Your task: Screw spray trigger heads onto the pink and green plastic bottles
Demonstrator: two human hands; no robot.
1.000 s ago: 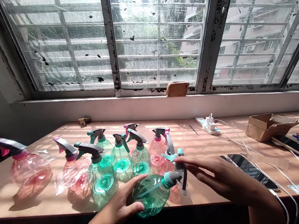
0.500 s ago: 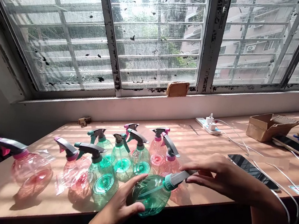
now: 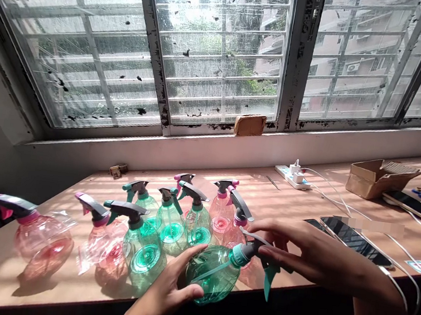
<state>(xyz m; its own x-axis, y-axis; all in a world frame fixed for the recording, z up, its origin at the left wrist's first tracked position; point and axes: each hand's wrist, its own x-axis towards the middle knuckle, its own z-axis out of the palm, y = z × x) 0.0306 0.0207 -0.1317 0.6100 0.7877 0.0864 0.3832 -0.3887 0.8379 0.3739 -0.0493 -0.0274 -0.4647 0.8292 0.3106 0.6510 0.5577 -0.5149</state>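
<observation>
A translucent green spray bottle (image 3: 213, 279) is tilted over the table's front edge, its neck pointing up and right. My left hand (image 3: 168, 289) is wrapped around its body, thumb in front. At the neck, my right hand (image 3: 310, 253) has its fingers closed around the grey spray head (image 3: 252, 245). The green trigger (image 3: 268, 281) hangs down below those fingers. Inside the bottle a pale dip tube (image 3: 213, 271) slants from the collar. Right behind stands a pink spray bottle (image 3: 235, 230), partly hidden by the held bottle and my right hand.
Several green and pink spray bottles (image 3: 145, 255) stand on the wooden table (image 3: 72, 294), some with clear plastic wrap (image 3: 85, 254). To the right lie phones (image 3: 354, 241), white cables, a power strip (image 3: 293, 178) and an opened cardboard box (image 3: 370, 179). A window runs behind.
My right fingers have turned the spray head, so its green trigger now shows below them. The left hand and the bottle body have stayed in place.
</observation>
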